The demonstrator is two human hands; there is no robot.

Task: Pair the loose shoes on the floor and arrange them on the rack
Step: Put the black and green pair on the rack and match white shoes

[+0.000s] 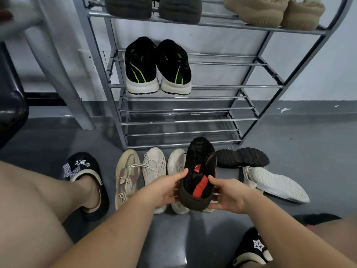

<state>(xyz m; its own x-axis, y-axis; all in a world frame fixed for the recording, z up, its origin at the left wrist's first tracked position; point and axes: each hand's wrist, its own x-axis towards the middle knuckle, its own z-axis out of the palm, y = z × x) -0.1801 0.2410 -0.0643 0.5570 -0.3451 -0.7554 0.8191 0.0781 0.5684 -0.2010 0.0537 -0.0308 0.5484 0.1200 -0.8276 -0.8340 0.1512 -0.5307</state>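
Observation:
A black knit shoe with red patches (200, 171) is lifted off the floor, toe toward the metal rack (251, 87). My left hand (166, 188) grips its left side and my right hand (228, 196) grips its right side near the heel. Behind it a second black shoe (243, 157) lies on its side, sole showing. On the floor stand a beige and maroon sneaker (126, 176) and two cream knit sneakers (154, 167) (175, 163). A white sneaker (278, 183) lies tipped over at the right. A black pair with green stripes (157, 66) sits on the rack's middle shelf.
The top shelf carries a dark pair (154, 6) and a tan pair (274, 11). The two lowest shelves (183, 120) hold nothing. My feet wear black slippers (87, 171) (253, 248) left and right. A grey chair leg (77, 105) stands left of the rack.

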